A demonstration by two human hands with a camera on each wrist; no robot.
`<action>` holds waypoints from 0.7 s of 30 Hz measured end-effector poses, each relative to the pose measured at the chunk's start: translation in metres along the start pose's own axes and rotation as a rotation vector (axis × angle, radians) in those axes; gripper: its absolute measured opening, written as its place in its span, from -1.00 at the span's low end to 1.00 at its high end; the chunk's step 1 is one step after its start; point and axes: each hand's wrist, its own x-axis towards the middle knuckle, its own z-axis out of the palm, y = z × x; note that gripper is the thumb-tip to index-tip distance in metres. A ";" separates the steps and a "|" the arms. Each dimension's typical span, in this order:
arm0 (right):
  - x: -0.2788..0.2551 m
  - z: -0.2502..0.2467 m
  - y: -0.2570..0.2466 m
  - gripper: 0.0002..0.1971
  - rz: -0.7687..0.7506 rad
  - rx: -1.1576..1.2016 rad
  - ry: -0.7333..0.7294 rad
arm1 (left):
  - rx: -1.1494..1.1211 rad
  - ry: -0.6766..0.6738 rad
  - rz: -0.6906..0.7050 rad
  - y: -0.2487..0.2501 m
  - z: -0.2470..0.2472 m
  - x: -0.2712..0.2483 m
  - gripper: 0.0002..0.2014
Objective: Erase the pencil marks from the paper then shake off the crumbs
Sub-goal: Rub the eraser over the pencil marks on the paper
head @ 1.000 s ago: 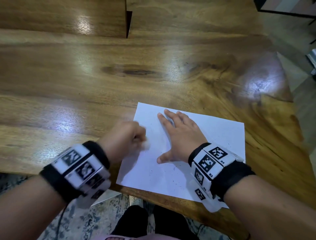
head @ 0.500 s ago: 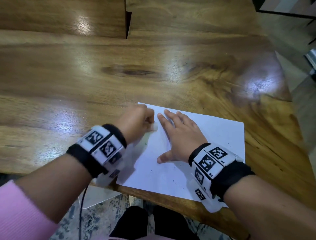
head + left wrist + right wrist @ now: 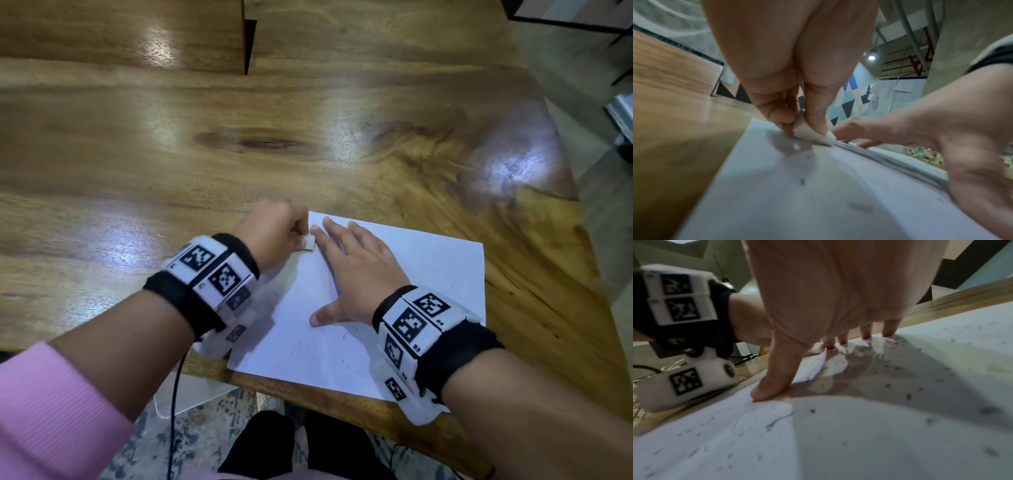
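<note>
I am seeing my left hand (image 3: 274, 231) curling into a loose fist at the far left corner of the sheet of paper (image 3: 404, 274), its fingers (image 3: 818, 116) pinching a small white eraser (image 3: 309, 244) whose lower edge is touching the sheet. My right hand (image 3: 356, 270) is lying flat on the paper just beside it, fingers straight and spread, thumb (image 3: 774, 379) splayed toward me, holding nothing and pressing the sheet down. The index fingertip is sitting right next to the eraser.

I am counting one sheet and one eraser. The paper is lying on the wooden worktop (image 3: 171, 154) near its front edge, turned at a slight angle. Dark eraser crumbs (image 3: 900, 369) are speckling it, mostly around and in front of my right hand; there are too many, and too small, for me to count.

Most of the eraser is hiding inside my left fingers, so I am only seeing one pale corner. The left wrist view is blurring near the sheet, where I am making out a grey pencil line (image 3: 879, 155) running under the right hand; I cannot tell how far it goes.
</note>
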 end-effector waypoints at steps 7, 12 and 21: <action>0.000 0.002 0.001 0.39 0.033 0.064 0.019 | 0.017 -0.133 -0.053 -0.009 -0.001 -0.037 -0.79; 0.000 0.001 0.000 0.37 0.034 0.037 0.008 | 0.012 -0.034 -0.028 -0.002 -0.001 -0.009 -0.89; 0.000 0.000 0.000 0.38 0.034 0.019 0.000 | 0.037 -0.101 -0.006 -0.007 0.001 -0.036 -0.86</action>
